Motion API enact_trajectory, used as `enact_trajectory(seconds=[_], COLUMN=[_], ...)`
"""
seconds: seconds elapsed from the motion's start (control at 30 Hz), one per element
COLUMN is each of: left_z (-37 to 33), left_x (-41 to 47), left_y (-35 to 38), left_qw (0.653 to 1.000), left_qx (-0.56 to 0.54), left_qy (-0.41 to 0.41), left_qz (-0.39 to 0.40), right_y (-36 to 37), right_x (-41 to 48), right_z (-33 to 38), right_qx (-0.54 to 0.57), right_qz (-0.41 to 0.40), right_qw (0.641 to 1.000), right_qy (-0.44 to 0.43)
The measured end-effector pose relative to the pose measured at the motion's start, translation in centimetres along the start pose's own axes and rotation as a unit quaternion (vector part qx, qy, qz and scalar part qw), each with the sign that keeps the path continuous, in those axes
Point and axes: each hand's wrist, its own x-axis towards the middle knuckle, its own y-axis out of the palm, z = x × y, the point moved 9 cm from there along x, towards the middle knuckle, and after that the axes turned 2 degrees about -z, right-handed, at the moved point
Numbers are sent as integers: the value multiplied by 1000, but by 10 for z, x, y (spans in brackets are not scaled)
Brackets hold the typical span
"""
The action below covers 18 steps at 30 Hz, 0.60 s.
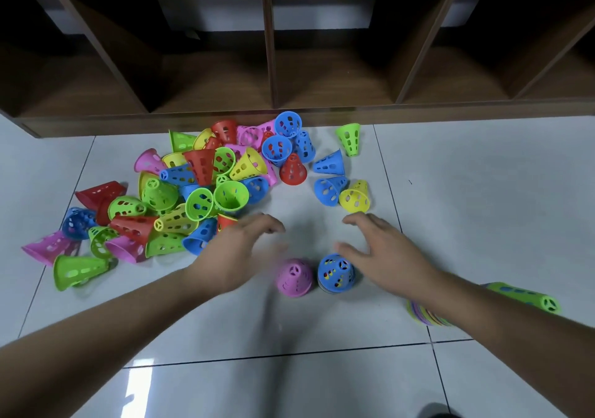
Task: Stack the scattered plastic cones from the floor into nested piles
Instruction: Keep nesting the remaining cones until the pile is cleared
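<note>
While our left hand [241, 250] and right hand [386, 253] hover with relaxed fingers, we grip nothing. Pink cone [294, 277] stands just beside blue-topped stack [336, 272].

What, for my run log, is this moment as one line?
left hand: open, empty | right hand: open, empty, beside blue-topped stack | pink cone: upright | scattered cones: unstacked

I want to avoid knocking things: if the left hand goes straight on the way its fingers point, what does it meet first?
Bare floor first, then probably the blue cone lying beside the yellow cone; the height of the left hand is unclear.
</note>
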Motion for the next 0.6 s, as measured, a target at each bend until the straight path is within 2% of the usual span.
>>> enact_trajectory(seconds=[0.1, 0.17, 0.3, 0.4, 0.5, 0.6], left_z=[23, 41, 62, 77, 82, 85], left_x=[15, 24, 33, 38, 42, 45], left_y=[-23, -36, -58, -61, -55, -51], left_qw=[998, 993, 971, 953, 947, 945], left_qx=[38, 102, 206, 251, 268, 274], left_qy=[-3, -19, -78, -150, -168, -173], left_qz=[-43, -60, -91, -74, -48, -33], right_y=[-8, -9, -8, -4, 6, 11], right_x=[31, 50, 79, 94, 99, 96], right_z=[-15, -28, -46, -53, -58, -61], right_qx=[-32, -61, -129, -170, -182, -156], right_qz=[-23, -20, -12, 11, 53, 40], right_qw=[999, 998, 991, 985, 981, 986], right_qy=[12, 19, 17, 16, 28, 42])
